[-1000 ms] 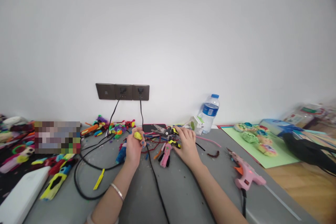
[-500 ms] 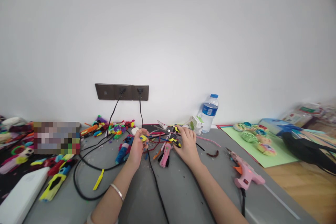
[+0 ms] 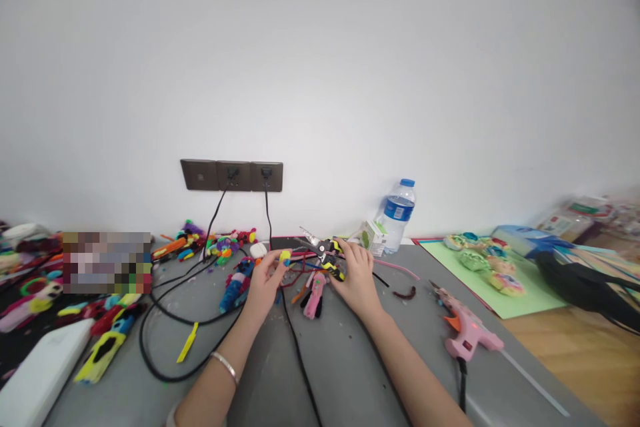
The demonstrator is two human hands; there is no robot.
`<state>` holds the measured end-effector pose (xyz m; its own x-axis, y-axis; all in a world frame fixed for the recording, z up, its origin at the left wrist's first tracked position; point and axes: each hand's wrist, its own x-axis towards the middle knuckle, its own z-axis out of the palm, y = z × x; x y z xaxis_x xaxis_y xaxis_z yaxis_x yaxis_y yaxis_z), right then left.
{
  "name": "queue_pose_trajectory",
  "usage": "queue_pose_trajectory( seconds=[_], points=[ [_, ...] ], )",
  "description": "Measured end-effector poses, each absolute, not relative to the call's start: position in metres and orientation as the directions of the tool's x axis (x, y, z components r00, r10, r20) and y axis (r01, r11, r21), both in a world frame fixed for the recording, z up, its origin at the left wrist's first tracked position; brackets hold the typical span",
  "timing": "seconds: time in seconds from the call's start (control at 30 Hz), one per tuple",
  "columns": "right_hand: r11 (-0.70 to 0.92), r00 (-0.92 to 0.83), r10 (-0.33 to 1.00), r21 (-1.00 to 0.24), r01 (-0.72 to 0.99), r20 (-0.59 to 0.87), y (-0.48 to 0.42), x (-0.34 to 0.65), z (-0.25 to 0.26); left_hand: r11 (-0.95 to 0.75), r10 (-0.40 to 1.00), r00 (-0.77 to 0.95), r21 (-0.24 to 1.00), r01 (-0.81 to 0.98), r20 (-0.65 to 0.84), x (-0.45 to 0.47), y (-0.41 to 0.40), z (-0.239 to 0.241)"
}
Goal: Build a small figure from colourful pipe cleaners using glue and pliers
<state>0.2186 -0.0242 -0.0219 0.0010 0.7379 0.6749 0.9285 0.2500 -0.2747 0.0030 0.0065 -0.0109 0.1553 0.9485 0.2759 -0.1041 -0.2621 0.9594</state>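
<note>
Pinched in the fingers of my left hand (image 3: 267,280) is a small yellow and blue fuzzy piece (image 3: 285,257), perhaps bent pipe cleaner. My right hand (image 3: 357,277) grips pliers (image 3: 321,250) with black and yellow handles; their jaws are spread and point up and left. Below the pliers, between my hands, a pink pipe-cleaner figure (image 3: 314,297) lies on the grey table (image 3: 345,373). Red pipe cleaners (image 3: 299,273) lie behind it. A blue and red fuzzy figure (image 3: 235,287) rests left of my left hand.
Black cables (image 3: 165,373) loop across the table from the wall sockets (image 3: 231,175). A pink glue gun (image 3: 467,330) lies at right, near green paper (image 3: 530,303) holding crocheted-looking pieces. A water bottle (image 3: 399,217) stands against the wall. A white box (image 3: 47,373) sits at left.
My left hand has turned and shifted slightly right, so the yellow and blue piece now shows above its fingertips. My right hand and the pliers have barely moved.
</note>
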Motion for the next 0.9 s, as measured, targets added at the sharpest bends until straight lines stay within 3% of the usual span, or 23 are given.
queue_pose_trajectory(
  seconds=[0.4,0.73,0.9],
  points=[
    [0.328,-0.050,0.780,-0.339,0.882,0.624,-0.028,0.215,-0.017,-0.148,0.983,0.055,0.937,-0.315,0.174,0.005,0.011,-0.015],
    [0.324,-0.011,0.779,-0.389,0.862,0.627,-0.030,0.215,-0.016,0.032,0.994,0.103,0.881,-0.472,0.019,0.005,0.006,-0.007],
    [0.327,-0.011,0.774,-0.385,0.863,0.633,-0.028,0.215,-0.018,0.101,0.991,0.129,0.794,-0.600,-0.028,0.003,0.010,-0.007]
  ],
)
